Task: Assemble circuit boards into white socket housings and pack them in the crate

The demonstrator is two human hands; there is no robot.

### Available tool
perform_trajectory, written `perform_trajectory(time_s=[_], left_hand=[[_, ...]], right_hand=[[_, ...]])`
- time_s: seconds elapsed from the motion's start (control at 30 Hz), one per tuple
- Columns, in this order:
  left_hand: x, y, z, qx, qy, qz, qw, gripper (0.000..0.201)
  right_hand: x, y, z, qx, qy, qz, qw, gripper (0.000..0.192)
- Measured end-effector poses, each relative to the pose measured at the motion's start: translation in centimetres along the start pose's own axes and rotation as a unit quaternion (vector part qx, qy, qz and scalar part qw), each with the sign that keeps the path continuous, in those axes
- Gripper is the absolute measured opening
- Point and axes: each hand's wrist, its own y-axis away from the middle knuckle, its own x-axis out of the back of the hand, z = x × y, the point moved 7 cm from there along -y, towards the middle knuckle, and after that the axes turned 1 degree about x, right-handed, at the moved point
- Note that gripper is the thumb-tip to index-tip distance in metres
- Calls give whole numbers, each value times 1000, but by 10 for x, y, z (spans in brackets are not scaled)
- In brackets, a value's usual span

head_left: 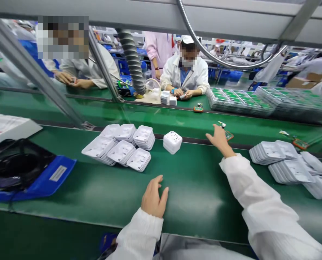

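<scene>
My left hand [154, 198] hovers over or rests on the green worktop [188, 195]. Its thumb stands apart from the fingers and nothing is in it. My right hand [219, 139] is stretched out to the sunken green strip at the far side, thumb and fingers spread. Just beside it lies a small circuit board [229, 135] with an orange edge, partly hidden by the hand, and a white connector [221, 124] on its wire. A short stack of white square plastic covers [172, 142] stands between my hands, farther back.
More white covers are piled at left [123, 150] and right [290, 162]. Another circuit board [300, 143] lies on the strip at right. A blue pouch [55, 177] sits at left. Across the strip a co-worker [186, 72] handles a white part near stacked clear trays [239, 101]. A metal post [42, 68] slants at left.
</scene>
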Motion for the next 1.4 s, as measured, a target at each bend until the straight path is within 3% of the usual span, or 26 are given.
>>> perform_trajectory(time_s=[0.1, 0.2, 0.37, 0.47, 0.53, 0.63, 0.7, 0.8, 0.87, 0.97, 1.03, 1.1, 1.17, 1.27, 1.4], left_hand=[[-16, 8, -1, -2, -16, -20, 1000, 36], [-21, 11, -4, 9, -30, -24, 999, 36], [-27, -1, 0, 24, -46, -34, 998, 37], [-30, -9, 4, 33, -41, -40, 998, 36], [-31, -13, 3, 47, -30, -40, 998, 36], [-29, -22, -1, 76, -5, -37, 996, 36], [-29, -32, -4, 89, 12, -30, 996, 40], [-35, -57, -4, 89, 34, -20, 995, 54], [-43, -77, -3, 92, 46, -15, 995, 66], [-54, -98, -3, 116, 58, -3, 992, 75], [-57, -98, -3, 126, 66, 12, 990, 74], [-55, -88, -2, 127, 69, 24, 989, 72], [-53, -71, 0, 121, 66, 16, 990, 70], [-50, -46, 5, 107, 60, -22, 992, 68], [-36, -32, 12, 96, 69, -9, 993, 68]], right_hand=[[-10, -23, 87, -157, 83, -66, 982, 59], [-23, -35, 125, -176, 87, -115, 974, 57], [-35, -56, 119, -146, 76, -150, 975, 72], [-32, -59, 106, -135, 37, -185, 973, 62], [-22, -47, 100, -121, 12, -196, 973, 55], [-9, -5, 91, -85, -34, -219, 972, 53], [-5, 28, 81, -45, -37, -249, 967, 51], [8, 55, 45, 37, -26, -184, 982, 54], [16, 55, 2, 100, -86, -124, 983, 60], [12, 46, -77, 181, -195, -122, 956, 76], [6, 40, -127, 223, -203, -106, 947, 91], [-7, 37, -160, 217, -186, -99, 953, 100], [-25, 39, -177, 185, -155, -106, 964, 101], [-45, 44, -182, 161, -128, -115, 972, 94], [-44, 40, -177, 167, -133, -89, 973, 84]])
